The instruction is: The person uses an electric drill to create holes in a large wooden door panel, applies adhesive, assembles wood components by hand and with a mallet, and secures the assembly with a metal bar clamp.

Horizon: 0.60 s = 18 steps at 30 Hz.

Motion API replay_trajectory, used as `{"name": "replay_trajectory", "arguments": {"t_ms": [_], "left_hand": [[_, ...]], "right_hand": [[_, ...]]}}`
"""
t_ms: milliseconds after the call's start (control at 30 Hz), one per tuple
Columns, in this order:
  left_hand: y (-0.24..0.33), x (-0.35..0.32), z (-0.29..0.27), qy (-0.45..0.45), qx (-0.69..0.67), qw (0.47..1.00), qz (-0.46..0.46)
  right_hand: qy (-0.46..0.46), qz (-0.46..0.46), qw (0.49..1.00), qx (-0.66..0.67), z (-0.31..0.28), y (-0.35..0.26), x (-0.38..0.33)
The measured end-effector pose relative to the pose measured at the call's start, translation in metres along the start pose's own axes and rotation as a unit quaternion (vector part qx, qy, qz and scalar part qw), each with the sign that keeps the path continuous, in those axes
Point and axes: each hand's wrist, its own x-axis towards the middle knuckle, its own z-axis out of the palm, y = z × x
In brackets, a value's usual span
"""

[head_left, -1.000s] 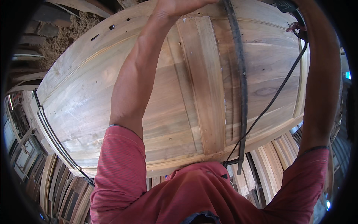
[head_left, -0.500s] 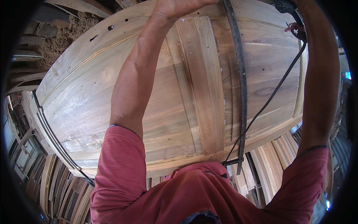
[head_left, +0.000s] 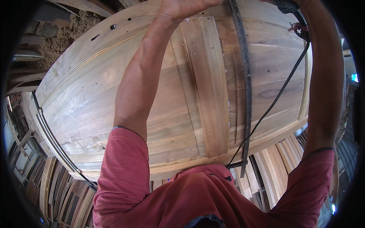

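Stretched across the view is a large pale wooden panelled door [head_left: 95,91], with a flat wooden strip [head_left: 213,87] running down its middle. My left hand [head_left: 186,5] reaches over the door's far part at the upper edge; its fingers are mostly cut off, so its grip cannot be made out. At the upper right, my right hand [head_left: 306,3] is closed about the black body of a corded power tool [head_left: 287,6], only part of which shows. The tool's black cord [head_left: 281,89] slants down over the door to its near edge.
A dark metal bar clamp [head_left: 244,76] crosses the door right of the strip, its crosspiece [head_left: 238,164] at the near edge. More dark bars [head_left: 53,133] span the left end. Wood shavings [head_left: 57,41] lie far left; stacked boards [head_left: 272,167] show beyond the near edge.
My left forearm has shifted slightly right. My right forearm, the tool and the upper part of the cord have moved a little to the left. The door and clamp look unmoved.
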Motion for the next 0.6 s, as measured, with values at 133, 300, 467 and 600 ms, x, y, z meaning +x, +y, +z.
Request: {"name": "replay_trajectory", "arguments": {"t_ms": [133,300,467,600], "left_hand": [[-0.002,0.000,-0.003,0.002,0.032,0.999,-0.001],[0.004,0.000,-0.003,0.001,0.083,0.997,-0.007],[-0.013,-0.026,-0.007,0.055,0.145,0.988,0.006],[-0.014,-0.018,-0.009,-0.037,0.075,0.994,-0.074]], "right_hand": [[0.002,0.005,1.000,-0.021,0.001,-0.005,0.007],[-0.024,-0.058,0.998,0.008,-0.002,0.012,0.006],[-0.041,-0.073,0.996,0.005,0.027,0.021,0.026],[-0.047,-0.089,0.995,0.017,0.018,0.022,0.028]]}}
